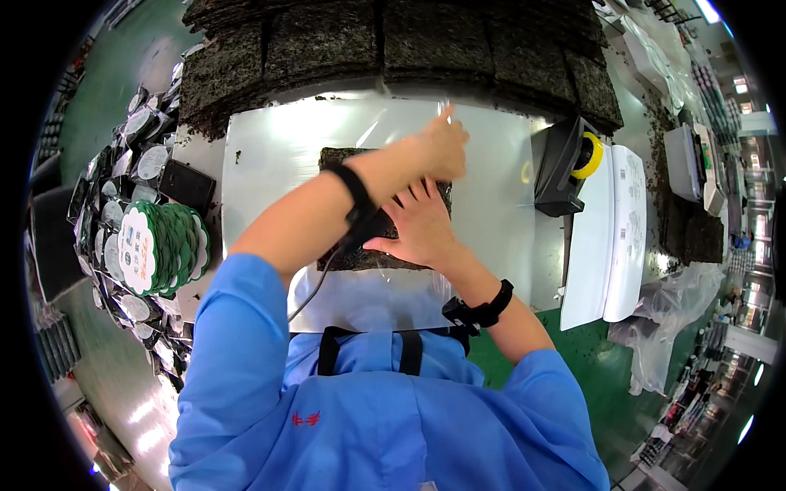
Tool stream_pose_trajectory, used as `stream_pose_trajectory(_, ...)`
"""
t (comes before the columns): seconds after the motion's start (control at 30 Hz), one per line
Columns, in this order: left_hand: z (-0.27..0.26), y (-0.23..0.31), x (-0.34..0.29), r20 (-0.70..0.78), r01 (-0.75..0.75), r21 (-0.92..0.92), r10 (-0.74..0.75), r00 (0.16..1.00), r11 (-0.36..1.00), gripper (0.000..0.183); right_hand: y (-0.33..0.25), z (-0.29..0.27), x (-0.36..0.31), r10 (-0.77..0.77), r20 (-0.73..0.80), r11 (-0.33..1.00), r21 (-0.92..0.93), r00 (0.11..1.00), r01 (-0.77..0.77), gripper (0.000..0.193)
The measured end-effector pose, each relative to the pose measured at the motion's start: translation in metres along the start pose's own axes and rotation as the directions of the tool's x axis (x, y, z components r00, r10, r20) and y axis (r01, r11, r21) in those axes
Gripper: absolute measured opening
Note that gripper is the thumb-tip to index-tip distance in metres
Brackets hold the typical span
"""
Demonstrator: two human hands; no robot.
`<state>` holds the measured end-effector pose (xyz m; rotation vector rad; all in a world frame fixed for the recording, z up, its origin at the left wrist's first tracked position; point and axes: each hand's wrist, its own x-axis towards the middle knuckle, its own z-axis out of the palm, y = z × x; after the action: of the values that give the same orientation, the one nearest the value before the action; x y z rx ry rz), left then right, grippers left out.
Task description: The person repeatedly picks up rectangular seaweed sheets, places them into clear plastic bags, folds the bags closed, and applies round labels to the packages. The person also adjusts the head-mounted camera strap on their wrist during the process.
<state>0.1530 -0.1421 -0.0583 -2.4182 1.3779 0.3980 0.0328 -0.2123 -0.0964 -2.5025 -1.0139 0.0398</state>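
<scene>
A square stack of dark seaweed sheets (385,260) lies on the white work surface (499,188) in front of me, with glossy clear plastic about it. My right hand (422,225) presses flat on the stack near its right side, fingers spread. Crossing above it from the left, my left hand (440,147) is closed just past the stack's far right corner, slightly blurred. A clear, shiny strip shows by its fingertips; what exactly they hold is hard to make out. My left forearm hides part of the stack.
Tall piles of seaweed sheets (434,41) line the far edge. To the right stand a black tape dispenser (561,168) with a yellow-cored roll and white sheets (602,245). At left are green-and-white scalloped labels (155,250), a black phone-like slab (187,186) and heaped packets (151,162).
</scene>
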Motion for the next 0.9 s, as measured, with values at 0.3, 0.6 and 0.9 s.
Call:
stream_pose_trajectory(0.3, 0.085, -0.142, -0.086, 0.522, 0.484, -0.560, -0.167, 0.837, 0.673, 0.099, -0.004, -0.002, 0.001, -0.042, -0.084, 0.999, -0.020, 0.996, 0.041, 0.086)
stream_pose_trajectory(0.6, 0.127, -0.105, -0.245, 0.429, 0.101, -0.872, -0.650, 0.628, -0.478, 0.056, -0.001, 0.001, -0.001, -0.052, -0.065, 0.996, -0.081, 0.997, 0.047, 0.092)
stream_pose_trajectory(0.9, 0.145, 0.047, -0.289, 0.353, 0.045, -0.928, -0.832, 0.429, -0.370, 0.077, 0.001, 0.005, -0.004, -0.011, -0.033, 0.994, -0.113, 0.999, 0.008, 0.095)
